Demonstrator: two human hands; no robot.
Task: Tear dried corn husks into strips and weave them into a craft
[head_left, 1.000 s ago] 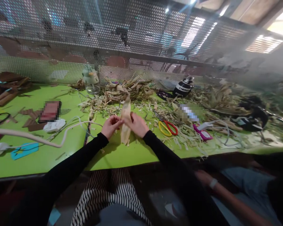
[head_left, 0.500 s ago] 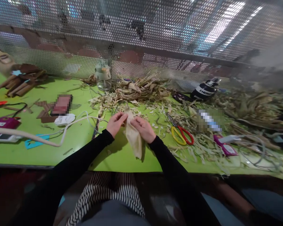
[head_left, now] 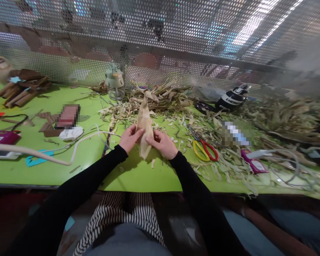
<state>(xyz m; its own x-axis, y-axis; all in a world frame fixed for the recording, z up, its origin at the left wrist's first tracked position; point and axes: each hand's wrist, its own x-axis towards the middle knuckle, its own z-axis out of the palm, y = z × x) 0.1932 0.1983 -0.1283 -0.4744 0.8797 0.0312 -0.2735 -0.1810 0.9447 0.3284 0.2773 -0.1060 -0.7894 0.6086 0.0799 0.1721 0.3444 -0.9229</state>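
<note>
A pale, dry corn husk (head_left: 144, 122) is held up between my two hands, its narrow tip pointing away from me. My left hand (head_left: 131, 138) pinches its left edge between thumb and fingers. On the opposite edge, my right hand (head_left: 162, 142) grips it with the thumb laid across the front. The husk's lower end hangs just above the green table (head_left: 117, 177), where a small pale scrap (head_left: 153, 163) lies. Scissors with one yellow and one red handle (head_left: 205, 150) rest to the right of my right hand.
A heap of dry husks (head_left: 162, 97) lies at the back, with shreds scattered around. Behind stands a perforated metal screen (head_left: 160, 46). A clear bottle (head_left: 114, 83), a phone (head_left: 67, 116), white cables (head_left: 72, 151) and a dark bottle (head_left: 230, 99) are about. Another person's arm (head_left: 277, 231) shows at lower right.
The husk has shifted away from me, and its tip now reaches further up toward the heap. Both hands now hold it lower along its sides. A small scrap now shows on the table.
</note>
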